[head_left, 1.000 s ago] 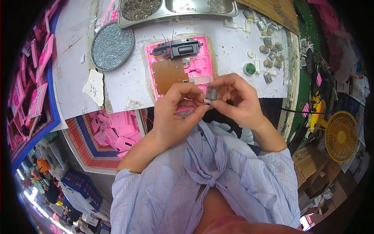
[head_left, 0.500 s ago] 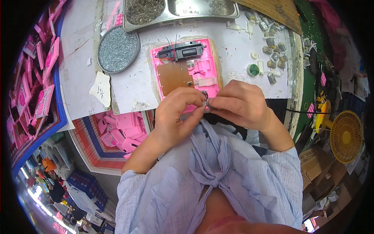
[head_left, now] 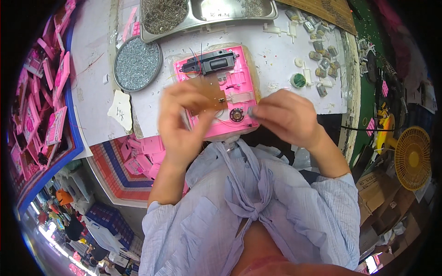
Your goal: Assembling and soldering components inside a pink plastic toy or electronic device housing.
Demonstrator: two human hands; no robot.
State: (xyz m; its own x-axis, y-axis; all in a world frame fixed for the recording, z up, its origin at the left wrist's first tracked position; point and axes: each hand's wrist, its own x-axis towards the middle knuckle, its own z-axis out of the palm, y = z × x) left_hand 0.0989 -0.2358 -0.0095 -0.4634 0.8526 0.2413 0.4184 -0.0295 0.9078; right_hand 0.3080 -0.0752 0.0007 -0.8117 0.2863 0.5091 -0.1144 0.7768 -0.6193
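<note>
Left hand (head_left: pixel 184 120) now pinching brown circuit board (head_left: pixel 205 94) over pink housing (head_left: pixel 221 94) on counter (head_left: pixel 276 60); right hand (head_left: pixel 287 117) has separated, fingertips closed on small grey part (head_left: pixel 251 111). Looks like placement starting.

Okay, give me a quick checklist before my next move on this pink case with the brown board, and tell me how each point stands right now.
1. Pink case lies flat on the table: ok.
2. Left hand grips the brown circuit board over the case: ok.
3. Right hand pinches a small grey part at the case's edge: ok.
4. Board seated in the case: cannot tell, blurred.
5. Round dish of screws close to the left hand: ok.
</note>
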